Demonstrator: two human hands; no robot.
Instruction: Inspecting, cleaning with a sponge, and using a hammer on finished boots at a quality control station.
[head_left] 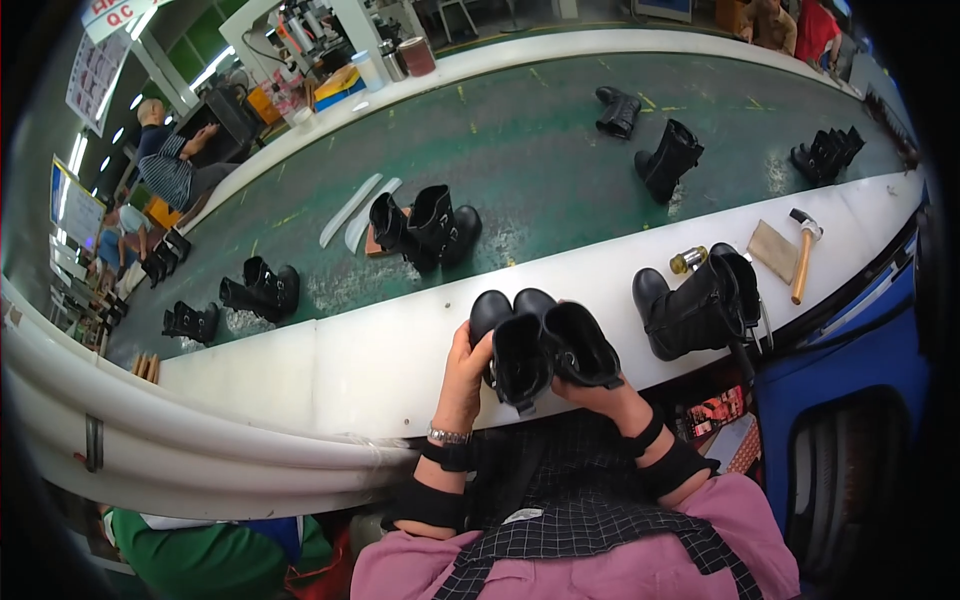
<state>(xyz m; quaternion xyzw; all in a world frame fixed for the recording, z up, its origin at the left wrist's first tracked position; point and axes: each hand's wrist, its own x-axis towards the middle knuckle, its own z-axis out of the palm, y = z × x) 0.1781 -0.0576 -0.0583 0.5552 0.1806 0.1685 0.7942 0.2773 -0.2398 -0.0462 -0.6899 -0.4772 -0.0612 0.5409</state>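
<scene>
A pair of black ankle boots is held side by side over the near edge of the white work ledge (380, 375), openings toward me and toes pointing away. My left hand (463, 372) is closed round the outer side of the left boot (518, 362). Beneath the right boot (582, 345), my right hand (605, 396) grips near the top of its shaft; some fingers are hidden behind the leather. To the right, more black boots (695, 305) lie on the ledge. Past them are a small glass jar (688, 261), a tan flat piece (774, 252) and a hammer (803, 262).
Beyond the ledge runs a green conveyor belt (520, 130) carrying several black boots (425, 228). Two pale curved strips (350, 210) lie on it. A white curved pipe (250, 440) borders my left, a blue machine (840, 370) my right. Another person (170, 155) sits far left.
</scene>
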